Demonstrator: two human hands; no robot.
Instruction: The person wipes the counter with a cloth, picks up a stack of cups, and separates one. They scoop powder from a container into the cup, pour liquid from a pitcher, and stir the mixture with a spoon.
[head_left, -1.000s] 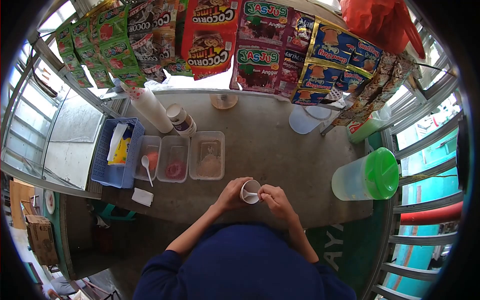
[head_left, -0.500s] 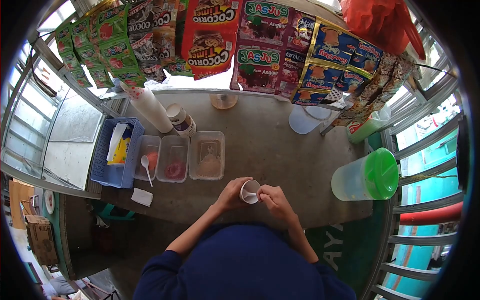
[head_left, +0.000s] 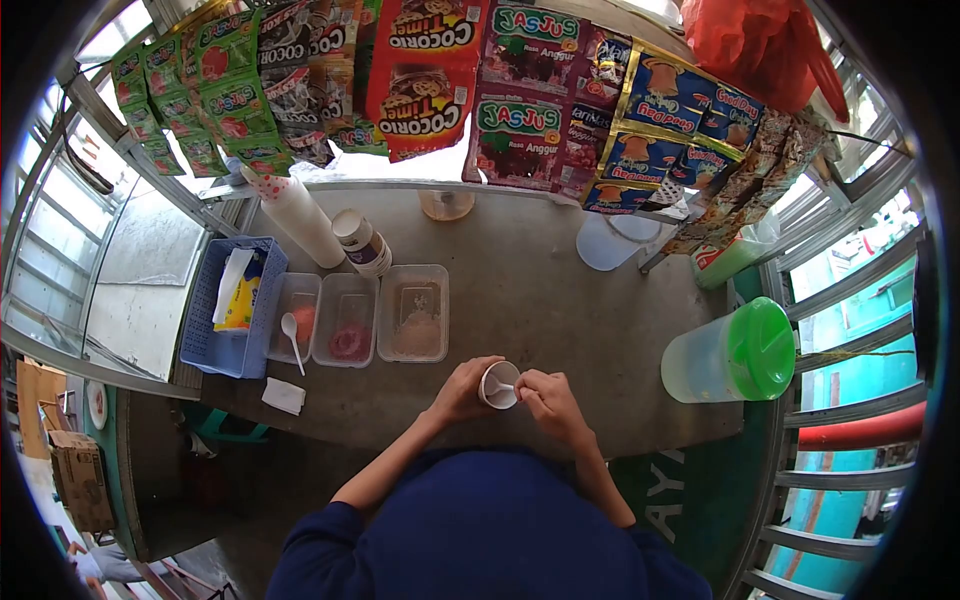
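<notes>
A small paper cup (head_left: 499, 372) stands upright near the front edge of the grey table (head_left: 545, 290). Wrapped round its left side is my left hand (head_left: 462, 390). My right hand (head_left: 549, 402), at the cup's right, pinches the handle of a white spoon (head_left: 498, 386) whose other end is inside the cup. What the cup contains is too small to make out. Farther left are three clear tubs: one with orange powder (head_left: 305, 322), one with dark pink powder (head_left: 350, 340) and one with light brown powder (head_left: 416, 335). Another white spoon (head_left: 292, 335) lies on the orange powder's tub.
A blue basket (head_left: 205, 330), a folded tissue (head_left: 284, 395), stacked plastic cups (head_left: 303, 222) and paper cups (head_left: 361, 243) are on the left. On the right stands a green-lidded water container (head_left: 705, 355). Drink sachets (head_left: 520, 85) hang along the far side.
The spoon in the cup has shifted slightly, with its end now farther left. Both hands stay in nearly the same place.
</notes>
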